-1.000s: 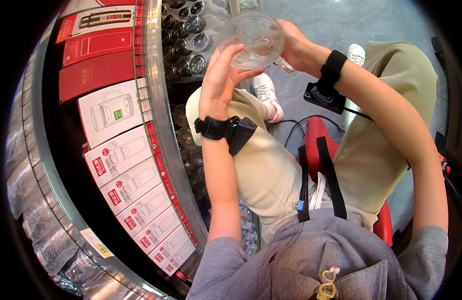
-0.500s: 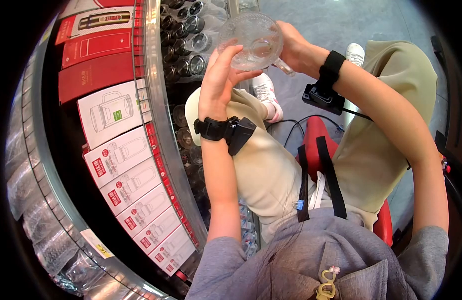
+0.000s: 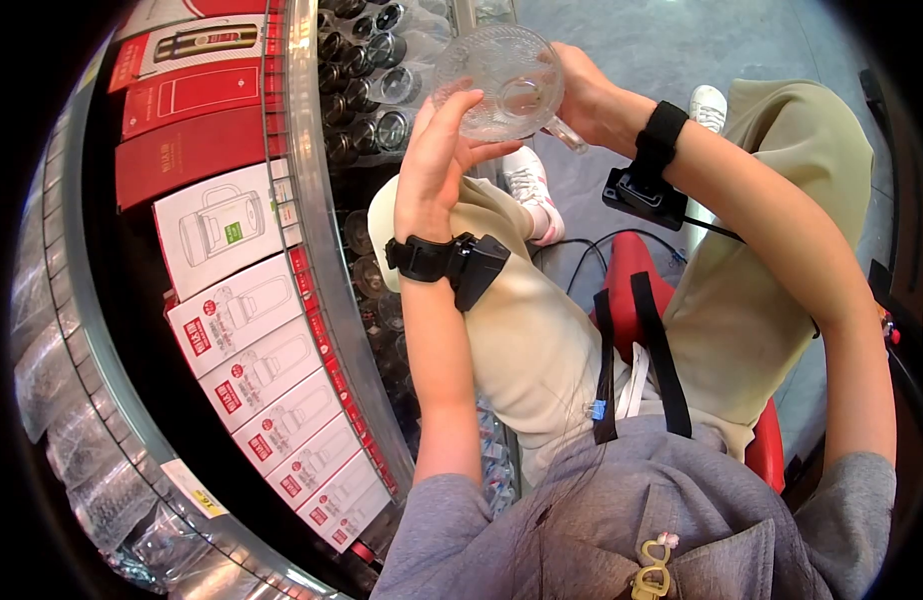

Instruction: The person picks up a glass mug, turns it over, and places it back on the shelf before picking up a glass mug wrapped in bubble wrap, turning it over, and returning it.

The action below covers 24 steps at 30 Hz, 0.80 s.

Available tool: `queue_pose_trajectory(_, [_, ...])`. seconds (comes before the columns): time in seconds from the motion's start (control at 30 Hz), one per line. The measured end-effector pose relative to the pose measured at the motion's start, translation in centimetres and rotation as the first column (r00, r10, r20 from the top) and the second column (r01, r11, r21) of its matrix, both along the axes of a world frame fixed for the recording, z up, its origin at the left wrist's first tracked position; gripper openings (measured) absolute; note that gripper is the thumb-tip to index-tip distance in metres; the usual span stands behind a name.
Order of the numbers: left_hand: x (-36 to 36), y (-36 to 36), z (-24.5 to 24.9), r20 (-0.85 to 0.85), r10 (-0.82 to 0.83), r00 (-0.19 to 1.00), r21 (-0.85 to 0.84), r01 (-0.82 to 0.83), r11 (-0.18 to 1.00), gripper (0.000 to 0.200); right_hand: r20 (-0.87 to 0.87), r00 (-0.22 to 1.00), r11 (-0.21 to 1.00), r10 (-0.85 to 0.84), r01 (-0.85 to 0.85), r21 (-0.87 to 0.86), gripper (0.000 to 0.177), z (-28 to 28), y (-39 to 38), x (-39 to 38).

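Observation:
A clear, patterned glass mug [image 3: 497,75] with a side handle [image 3: 565,133] is held up between my two hands, over the floor and beyond my knees. From the left, my left hand [image 3: 440,155] supports it, with one finger against its near side and other fingers below. My right hand [image 3: 587,95] grips the far right side near the handle; its fingertips are mostly hidden behind the glass. Both wrists wear black straps with small devices, one on the left [image 3: 477,270] and one on the right [image 3: 645,198].
At left, a wire-edged shelf [image 3: 302,100] holds red boxes [image 3: 197,150] and white boxes [image 3: 232,225]. Several glass jars with dark lids [image 3: 387,85] stand on a lower level. I sit on a red stool [image 3: 767,450]; a black cable [image 3: 587,255] lies on the grey floor [image 3: 622,35].
Almost nothing differs. The mug has shifted very slightly to the left, and both hands keep their hold on it.

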State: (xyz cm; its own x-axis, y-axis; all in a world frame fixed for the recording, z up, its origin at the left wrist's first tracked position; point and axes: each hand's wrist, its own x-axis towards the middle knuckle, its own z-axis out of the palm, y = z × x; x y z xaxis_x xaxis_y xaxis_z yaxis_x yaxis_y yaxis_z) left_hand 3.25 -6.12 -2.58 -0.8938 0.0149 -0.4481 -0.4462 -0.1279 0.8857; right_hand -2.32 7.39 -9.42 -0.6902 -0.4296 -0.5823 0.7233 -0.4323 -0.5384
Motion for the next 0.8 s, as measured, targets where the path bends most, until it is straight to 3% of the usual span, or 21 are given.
queue_pose_trajectory(0.13, [0.1,0.1,0.1,0.016,0.024,1.000,-0.016,-0.024,1.000,0.034,0.027,1.000,1.000,-0.006,0.006,-0.004,0.034,1.1,0.3,0.5])
queue_pose_trajectory(0.8, [-0.1,-0.2,-0.1,0.031,0.008,0.999,-0.019,-0.008,1.000,0.040,0.103,0.995,0.999,-0.005,0.009,-0.047,0.033,1.2,0.2,0.5])
